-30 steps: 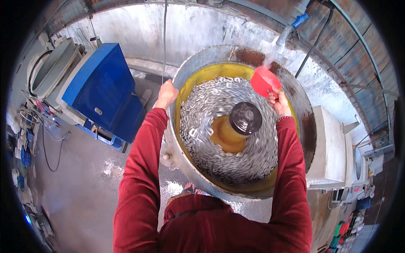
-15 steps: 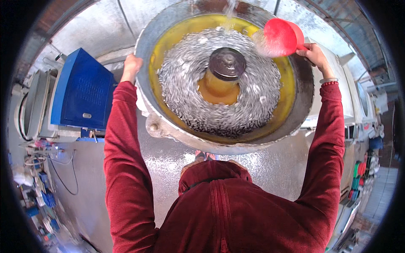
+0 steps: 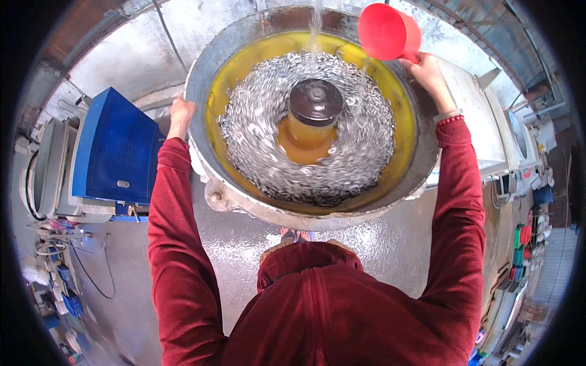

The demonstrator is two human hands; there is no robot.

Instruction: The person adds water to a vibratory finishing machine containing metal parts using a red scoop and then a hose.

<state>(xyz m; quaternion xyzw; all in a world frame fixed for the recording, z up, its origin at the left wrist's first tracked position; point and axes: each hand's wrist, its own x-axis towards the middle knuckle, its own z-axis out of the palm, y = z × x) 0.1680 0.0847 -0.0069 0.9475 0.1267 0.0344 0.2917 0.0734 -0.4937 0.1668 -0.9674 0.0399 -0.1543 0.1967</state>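
Observation:
A large round metal tub (image 3: 201, 79) with a yellow inner wall stands before me. Many small silvery metal parts (image 3: 256, 155) lie in a ring inside it, blurred by motion. At the centre, a post with a dark round cap (image 3: 316, 100) rises out of brownish liquid. A stream of water (image 3: 315, 30) falls in at the far side. My left hand (image 3: 182, 114) is closed on the tub's left rim. My right hand (image 3: 428, 76) grips the handle of a red plastic dipper (image 3: 390, 30), tilted above the far right rim, with a thin trickle below it.
A blue metal cabinet (image 3: 119, 146) stands left of the tub. White equipment (image 3: 473, 122) is close on the right. The floor (image 3: 226, 244) is wet and shiny, with a dark hose (image 3: 101, 287) at left. Coloured containers (image 3: 522, 235) line the far right.
My right hand has lifted the dipper up and slightly left. The broad splash from it has shrunk to a trickle. My left hand stays on the rim, and the view has shifted a little.

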